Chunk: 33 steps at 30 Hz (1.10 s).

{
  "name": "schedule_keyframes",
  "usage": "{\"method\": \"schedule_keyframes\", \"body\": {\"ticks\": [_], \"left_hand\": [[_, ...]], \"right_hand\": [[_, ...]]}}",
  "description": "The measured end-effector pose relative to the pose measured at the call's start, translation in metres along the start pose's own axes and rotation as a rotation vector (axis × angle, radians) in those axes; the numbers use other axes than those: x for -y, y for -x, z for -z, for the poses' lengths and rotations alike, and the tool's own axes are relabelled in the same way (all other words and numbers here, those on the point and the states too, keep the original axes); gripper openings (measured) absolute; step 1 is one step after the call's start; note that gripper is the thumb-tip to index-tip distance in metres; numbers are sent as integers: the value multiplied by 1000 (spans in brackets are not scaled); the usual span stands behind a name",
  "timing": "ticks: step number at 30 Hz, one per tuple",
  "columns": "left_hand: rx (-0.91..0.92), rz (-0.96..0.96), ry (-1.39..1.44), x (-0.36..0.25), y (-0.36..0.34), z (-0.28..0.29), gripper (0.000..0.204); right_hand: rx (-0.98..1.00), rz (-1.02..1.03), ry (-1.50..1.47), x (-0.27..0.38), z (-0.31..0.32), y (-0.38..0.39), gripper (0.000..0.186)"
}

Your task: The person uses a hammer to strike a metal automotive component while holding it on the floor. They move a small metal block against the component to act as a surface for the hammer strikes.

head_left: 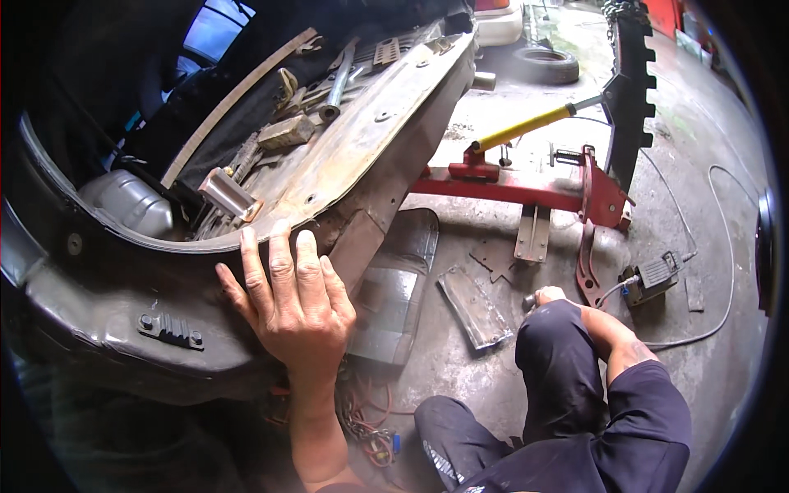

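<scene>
My left hand [296,304] rests on the rim of a car's rear body panel [181,275], fingers spread and fingertips at the bare metal edge. Nothing is held in it. Beyond the fingertips a short metal cylinder [230,195] lies on the rusty, pale floor panel [349,131]. Beside my right knee, my right hand [551,294] is closed, partly hidden by the knee. A small grey rounded end [529,303] shows at its fingers; what it belongs to cannot be made out.
A red pulling frame [509,187] with a yellow hydraulic ram [526,127] stands ahead. On the concrete lie a metal plate [475,308], a dark padded panel [394,287], tangled cables [374,427] and a corded box [653,279]. A tyre [545,66] lies farther back.
</scene>
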<state>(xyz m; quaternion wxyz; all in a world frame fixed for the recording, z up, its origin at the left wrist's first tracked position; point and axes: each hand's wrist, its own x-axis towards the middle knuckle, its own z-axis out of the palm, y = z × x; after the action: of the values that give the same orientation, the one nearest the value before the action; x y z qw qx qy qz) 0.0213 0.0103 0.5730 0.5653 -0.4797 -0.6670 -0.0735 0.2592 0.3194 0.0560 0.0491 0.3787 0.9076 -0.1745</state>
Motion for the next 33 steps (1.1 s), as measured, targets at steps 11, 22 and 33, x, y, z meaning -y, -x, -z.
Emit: {"method": "schedule_keyframes", "body": {"ticks": [11, 22, 33], "left_hand": [[-8, 9, 7, -3, 2, -4, 27], [-45, -46, -64, -7, 4, -6, 22], [-198, -290, -19, 35, -7, -17, 20]], "right_hand": [[-31, 43, -24, -15, -7, -2, 24], [32, -42, 21, -12, -16, -4, 23], [13, 39, 48, -1, 25, -11, 23]]}}
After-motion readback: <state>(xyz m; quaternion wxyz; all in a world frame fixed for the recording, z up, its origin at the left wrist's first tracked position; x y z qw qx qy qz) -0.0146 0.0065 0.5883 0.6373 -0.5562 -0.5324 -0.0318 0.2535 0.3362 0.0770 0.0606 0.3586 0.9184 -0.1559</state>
